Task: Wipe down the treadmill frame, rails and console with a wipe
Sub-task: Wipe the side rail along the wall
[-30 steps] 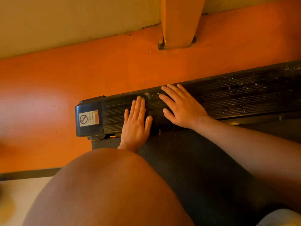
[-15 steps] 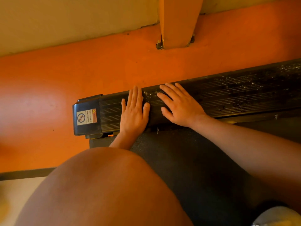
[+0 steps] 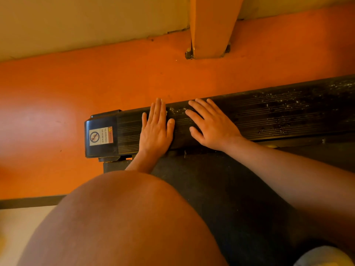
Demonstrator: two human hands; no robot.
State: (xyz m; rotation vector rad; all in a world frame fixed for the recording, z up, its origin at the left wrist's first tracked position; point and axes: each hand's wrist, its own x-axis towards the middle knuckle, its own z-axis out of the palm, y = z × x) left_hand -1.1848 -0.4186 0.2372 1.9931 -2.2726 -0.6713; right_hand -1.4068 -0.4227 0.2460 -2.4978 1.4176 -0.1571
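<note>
A black ribbed treadmill side rail (image 3: 278, 116) runs from left of centre to the right edge, speckled with pale grit on its right part. Its glossy end cap (image 3: 100, 135) carries a warning sticker. My left hand (image 3: 155, 129) lies flat across the rail beside the cap, fingers straight and reaching the far edge. A small pale scrap shows at its fingers; I cannot tell if a wipe lies under the palm. My right hand (image 3: 211, 125) rests flat on the rail just to the right, fingers spread.
The dark treadmill belt (image 3: 221, 189) lies on the near side of the rail. My bare knee (image 3: 124, 217) fills the lower left. Orange floor (image 3: 76, 83) stretches beyond the rail to a pale wall, where an orange post (image 3: 211, 25) stands.
My left hand has slid forward across the rail, from its near edge to its far edge. My right hand has stayed in place.
</note>
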